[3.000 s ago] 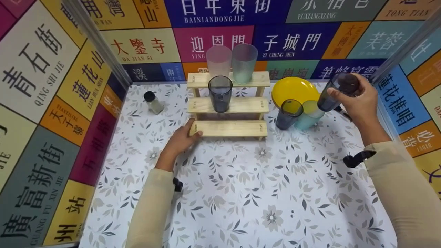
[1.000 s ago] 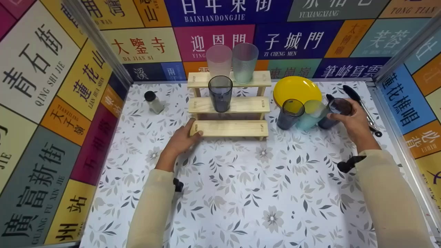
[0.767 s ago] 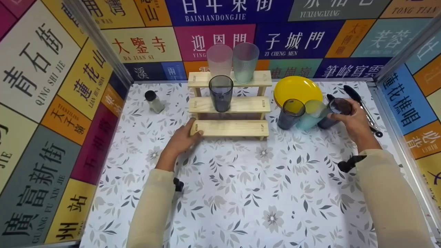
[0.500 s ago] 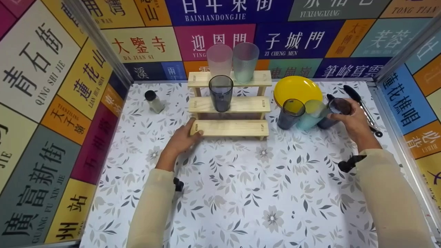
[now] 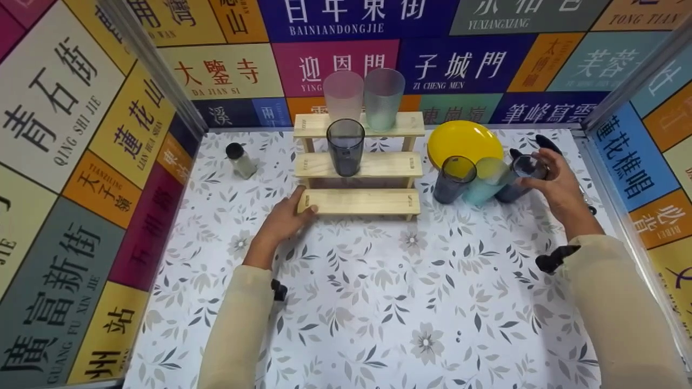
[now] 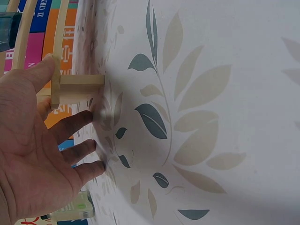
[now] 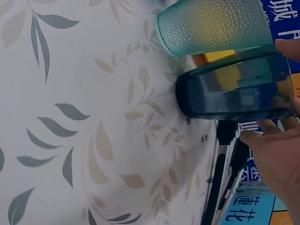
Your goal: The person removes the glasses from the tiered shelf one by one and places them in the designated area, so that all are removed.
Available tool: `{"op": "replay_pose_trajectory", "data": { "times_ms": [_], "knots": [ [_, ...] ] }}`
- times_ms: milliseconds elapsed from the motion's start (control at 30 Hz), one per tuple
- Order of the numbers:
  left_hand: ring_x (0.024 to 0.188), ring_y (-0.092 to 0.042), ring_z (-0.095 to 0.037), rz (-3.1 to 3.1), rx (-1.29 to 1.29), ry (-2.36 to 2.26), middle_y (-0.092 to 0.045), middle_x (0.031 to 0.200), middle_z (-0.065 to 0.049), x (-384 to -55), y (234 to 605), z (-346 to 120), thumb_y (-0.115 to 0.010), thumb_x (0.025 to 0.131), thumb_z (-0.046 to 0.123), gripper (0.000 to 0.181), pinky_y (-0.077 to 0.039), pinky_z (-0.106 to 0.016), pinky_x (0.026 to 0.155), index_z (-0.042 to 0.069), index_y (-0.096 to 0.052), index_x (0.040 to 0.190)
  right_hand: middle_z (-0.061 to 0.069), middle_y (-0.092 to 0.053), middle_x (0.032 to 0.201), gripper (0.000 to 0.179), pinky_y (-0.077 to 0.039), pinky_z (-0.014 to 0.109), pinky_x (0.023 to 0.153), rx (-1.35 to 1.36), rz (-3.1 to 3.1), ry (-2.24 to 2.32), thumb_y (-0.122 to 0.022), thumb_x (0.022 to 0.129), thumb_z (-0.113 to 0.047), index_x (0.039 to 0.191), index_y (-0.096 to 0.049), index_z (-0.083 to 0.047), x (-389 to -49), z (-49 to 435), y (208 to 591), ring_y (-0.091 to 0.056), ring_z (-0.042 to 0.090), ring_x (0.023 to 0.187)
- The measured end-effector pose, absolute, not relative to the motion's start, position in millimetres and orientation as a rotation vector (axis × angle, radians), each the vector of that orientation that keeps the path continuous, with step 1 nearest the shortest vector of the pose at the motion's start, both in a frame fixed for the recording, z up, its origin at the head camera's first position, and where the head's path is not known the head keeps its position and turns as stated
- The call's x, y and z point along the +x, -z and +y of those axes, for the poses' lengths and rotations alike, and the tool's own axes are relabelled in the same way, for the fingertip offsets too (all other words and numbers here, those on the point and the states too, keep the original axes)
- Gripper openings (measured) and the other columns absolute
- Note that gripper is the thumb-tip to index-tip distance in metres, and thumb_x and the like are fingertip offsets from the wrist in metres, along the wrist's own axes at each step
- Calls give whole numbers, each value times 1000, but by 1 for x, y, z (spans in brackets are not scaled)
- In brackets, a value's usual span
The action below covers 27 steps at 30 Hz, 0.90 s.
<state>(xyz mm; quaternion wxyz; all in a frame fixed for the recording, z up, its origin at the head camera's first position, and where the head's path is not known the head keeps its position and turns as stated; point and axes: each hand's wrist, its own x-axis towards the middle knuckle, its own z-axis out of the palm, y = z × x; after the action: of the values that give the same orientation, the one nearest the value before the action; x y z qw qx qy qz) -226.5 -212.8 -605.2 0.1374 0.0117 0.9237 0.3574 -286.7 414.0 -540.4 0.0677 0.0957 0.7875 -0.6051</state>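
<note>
A three-tier wooden stand [image 5: 359, 201] sits in the middle of the table. My left hand [image 5: 286, 219] holds its lowest step at the left end between thumb and index finger; the other fingers spread out beside it in the left wrist view. At the right, my right hand [image 5: 565, 189] is loosened around the rim of a dark tumbler [image 7: 229, 89] that stands on the table. Its thumb overlaps the rim in the right wrist view. Left of that tumbler stand a teal textured tumbler [image 5: 484, 183] and another dark tumbler [image 5: 453, 186].
One dark tumbler [image 5: 346, 154] stands on the middle step; a pinkish tumbler [image 5: 344, 94] and a pale green one [image 5: 384, 100] are on top. A yellow plate [image 5: 466, 141] lies behind the right-hand tumblers. Black-handled utensils [image 7: 216, 173] lie beyond my right hand. A black-capped jar [image 5: 241, 161] stands left.
The dark tumbler in my right hand has come down from the air onto the table beside the teal one. Just now the fingers have loosened and shifted slightly right. My left hand stays put.
</note>
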Motion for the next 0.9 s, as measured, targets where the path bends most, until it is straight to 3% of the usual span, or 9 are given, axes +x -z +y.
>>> {"op": "replay_pose_trajectory", "data": {
  "times_ms": [100,200,300,467,700,900],
  "knots": [
    [158,-42,-55,2679,39,-1041,-44,172,-29,-226,603,-213,-55,111,62,80,-37,-70,128,30,-23,178,-6,-30,184,98,-29,36,137,232,2496,1696,-82,103,-21,178,-19,-30,-283,414,533,-13,18,175],
    [159,-41,-56,2671,40,-1056,-42,173,-29,-225,602,-213,-55,112,62,81,-36,-70,128,31,-22,178,-2,-26,185,100,-19,50,141,187,2618,1587,-81,103,-36,179,-16,-31,-280,412,526,-12,23,175],
    [160,-38,-57,2666,53,-1063,-40,174,-29,-224,601,-213,-54,112,61,81,-34,-71,129,30,-20,179,2,-25,186,103,-12,55,141,158,2712,1512,-81,101,-46,179,-16,-30,-279,406,519,-13,26,175],
    [162,-33,-59,2669,61,-1064,-38,175,-29,-223,601,-213,-54,113,59,82,-31,-72,130,26,-20,179,2,-25,186,102,-11,55,141,84,2794,1463,-81,100,-50,179,-18,-31,-281,388,505,-17,28,174],
    [158,-41,-59,2675,56,-1066,-42,172,-30,-224,603,-211,-55,112,59,80,-35,-71,128,28,-22,178,1,-31,184,103,-15,49,142,-64,2831,1462,-85,97,-50,178,-24,-31,-284,348,489,-23,27,173],
    [160,-37,-58,2667,50,-1057,-40,174,-31,-224,601,-211,-54,112,61,83,-33,-71,129,26,-20,179,3,-35,182,104,-19,44,141,-139,2800,1507,-88,95,-46,177,-28,-26,-285,309,474,-29,26,171]
  ]
}}
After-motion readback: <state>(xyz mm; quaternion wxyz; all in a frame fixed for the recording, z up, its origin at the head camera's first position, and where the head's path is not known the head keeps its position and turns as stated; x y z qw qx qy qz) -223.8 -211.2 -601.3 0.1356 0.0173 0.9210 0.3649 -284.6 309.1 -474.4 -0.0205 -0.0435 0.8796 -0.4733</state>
